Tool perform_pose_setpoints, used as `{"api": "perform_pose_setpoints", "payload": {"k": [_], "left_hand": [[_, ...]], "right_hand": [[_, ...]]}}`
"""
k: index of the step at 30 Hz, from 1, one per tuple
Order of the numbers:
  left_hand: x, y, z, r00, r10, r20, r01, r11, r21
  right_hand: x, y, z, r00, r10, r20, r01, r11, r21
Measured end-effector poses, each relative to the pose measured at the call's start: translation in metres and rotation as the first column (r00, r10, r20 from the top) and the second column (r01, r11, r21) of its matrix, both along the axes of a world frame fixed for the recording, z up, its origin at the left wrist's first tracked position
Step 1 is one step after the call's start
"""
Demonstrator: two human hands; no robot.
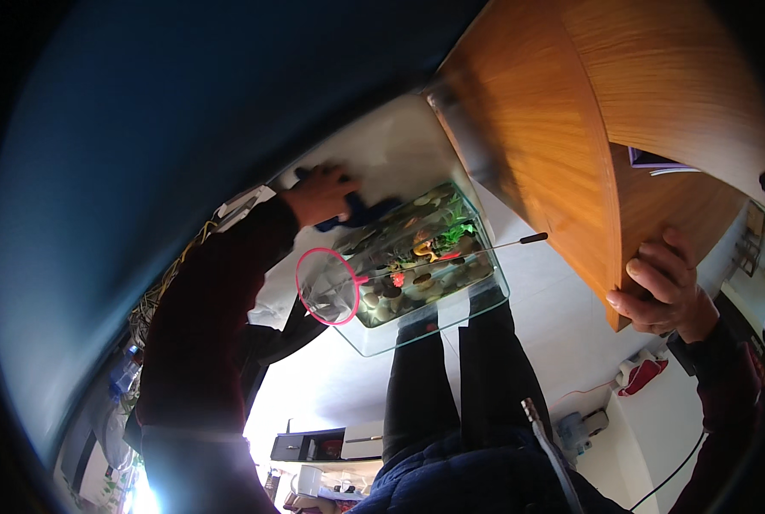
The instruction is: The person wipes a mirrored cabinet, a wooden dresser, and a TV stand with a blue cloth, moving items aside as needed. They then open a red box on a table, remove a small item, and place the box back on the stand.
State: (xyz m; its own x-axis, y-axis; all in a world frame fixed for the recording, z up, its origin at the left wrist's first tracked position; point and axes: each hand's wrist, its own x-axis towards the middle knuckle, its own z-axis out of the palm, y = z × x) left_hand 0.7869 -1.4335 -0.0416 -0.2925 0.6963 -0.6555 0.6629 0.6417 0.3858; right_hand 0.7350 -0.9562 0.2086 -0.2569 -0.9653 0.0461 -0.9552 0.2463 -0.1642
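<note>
My left hand, blurred, presses a dark blue cloth against the pale surface beside the glass fish tank. Pebbles, green plastic plants and red and yellow ornaments show in the tank's water. A fish net with a pink rim lies across the tank, its thin handle reaching over the far side to a black grip. On the right, my right hand grips the lower corner of a curved wooden panel, fingers bent around its edge.
A large dark blue surface fills the upper left. Tangled cables run along its edge. My legs stand beside the tank over a pale floor. A low cabinet stands below, and a red-and-white object lies at the lower right.
</note>
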Motion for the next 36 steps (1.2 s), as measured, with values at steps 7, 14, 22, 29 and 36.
{"api": "perform_pose_setpoints", "payload": {"k": [7, 14, 22, 29, 36], "left_hand": [[-0.038, 0.036, 0.006, 0.918, 0.374, -0.129, -0.341, 0.913, 0.224], [-0.088, 0.063, -0.026, 0.796, 0.58, 0.172, -0.593, 0.694, 0.407], [-0.022, -0.003, 0.023, 0.849, 0.478, -0.224, -0.484, 0.874, 0.031], [0.039, -0.054, 0.133, 0.8, 0.601, 0.003, -0.594, 0.79, 0.154], [0.131, -0.156, 0.234, 0.677, 0.734, 0.057, -0.709, 0.671, -0.218]], "right_hand": [[0.004, -0.003, -0.003, 0.998, -0.027, -0.049, 0.025, 0.999, -0.041], [0.002, 0.002, -0.001, 1.0, -0.001, 0.013, 0.001, 1.0, 0.0], [0.002, 0.004, -0.005, 1.0, -0.008, -0.001, 0.008, 1.0, -0.028], [-0.004, 0.021, -0.01, 0.997, 0.082, 0.011, -0.083, 0.997, 0.01], [-0.01, 0.03, -0.014, 0.99, 0.129, -0.059, -0.126, 0.99, 0.056]]}}
